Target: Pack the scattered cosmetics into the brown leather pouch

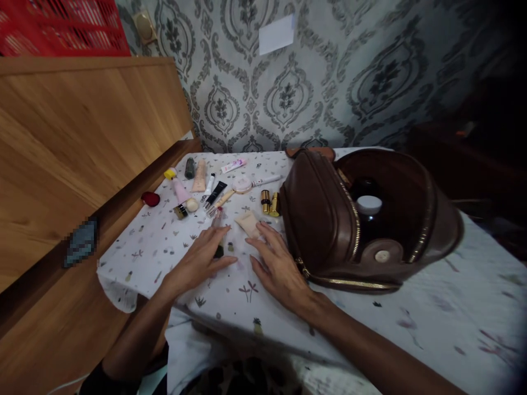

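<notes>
One spread left hand [201,255], one spread right hand [278,264] touching flat beige tube [246,221], neither gripping, smooth brown leather bag [315,214] alongside

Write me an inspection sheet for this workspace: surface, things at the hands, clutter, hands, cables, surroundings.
Surface: white printed cloth, draped over the edge.
Things at the hands: beige tube by the right hand; red-tipped tube by the left hand, which partly hides it.
Clutter: open brown bag on the right; two gold tubes beside it; compact, pink tube and other small cosmetics further left.
Hands: both low over the cloth, fingers spread; contact with the tubes cannot be told.
Cables: thin white line at lower left, possibly a cord.
Surroundings: patterned wall behind; wooden panel and red basket on the left.
</notes>
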The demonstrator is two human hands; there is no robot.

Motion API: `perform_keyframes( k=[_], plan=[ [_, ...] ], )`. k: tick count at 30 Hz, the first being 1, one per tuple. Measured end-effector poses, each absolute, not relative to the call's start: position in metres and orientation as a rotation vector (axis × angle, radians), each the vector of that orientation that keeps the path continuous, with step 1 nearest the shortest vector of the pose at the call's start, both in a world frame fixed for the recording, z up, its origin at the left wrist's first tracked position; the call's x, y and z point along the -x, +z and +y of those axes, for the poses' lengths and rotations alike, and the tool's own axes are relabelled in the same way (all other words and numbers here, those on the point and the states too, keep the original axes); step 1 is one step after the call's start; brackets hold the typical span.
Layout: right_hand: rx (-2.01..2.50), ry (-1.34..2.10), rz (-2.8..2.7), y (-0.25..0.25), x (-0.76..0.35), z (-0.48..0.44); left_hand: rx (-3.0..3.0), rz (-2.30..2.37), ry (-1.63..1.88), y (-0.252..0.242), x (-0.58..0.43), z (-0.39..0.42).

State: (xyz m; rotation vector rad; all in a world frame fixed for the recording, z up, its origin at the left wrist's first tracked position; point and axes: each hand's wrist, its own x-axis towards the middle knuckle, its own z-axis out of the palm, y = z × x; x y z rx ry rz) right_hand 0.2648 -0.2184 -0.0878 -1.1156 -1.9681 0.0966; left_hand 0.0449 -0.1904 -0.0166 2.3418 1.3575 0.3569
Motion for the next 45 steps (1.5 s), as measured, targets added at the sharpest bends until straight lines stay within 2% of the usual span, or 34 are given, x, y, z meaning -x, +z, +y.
perform_keyframes(
  k=[5,13,19,23,29,33,39,45],
  plan=[
    [1.125,0.144,-2.004,-0.084,-0.265,-0.220,-2.244,1.176,0.472,-0.030,-0.047,-0.193],
    [1.134,0.252,-2.048,-0.081,-0.266,-0.219,-2.228,1.249,0.618,-0.046,-0.058,-0.194],
    [1.218,0.071,-2.174,-0.068,-0.263,-0.227,-2.009,1.320,0.639,-0.040,-0.068,-0.197],
    [1.165,-0.047,-2.277,-0.048,-0.267,-0.238,-1.887,1.213,0.663,-0.027,-0.068,-0.202],
    [1.093,0.206,-2.269,0.000,-0.288,-0.255,-1.742,1.045,0.752,0.001,-0.082,-0.207],
    [0.967,0.360,-2.044,0.033,-0.317,-0.266,-1.733,0.890,0.841,0.019,-0.105,-0.212],
    [1.212,0.280,-1.491,0.071,-0.374,-0.270,-2.078,0.598,0.584,0.042,-0.160,-0.232],
    [1.583,0.230,-1.690,0.080,-0.410,-0.261,-2.392,0.557,0.400,0.031,-0.204,-0.236]
  ],
)
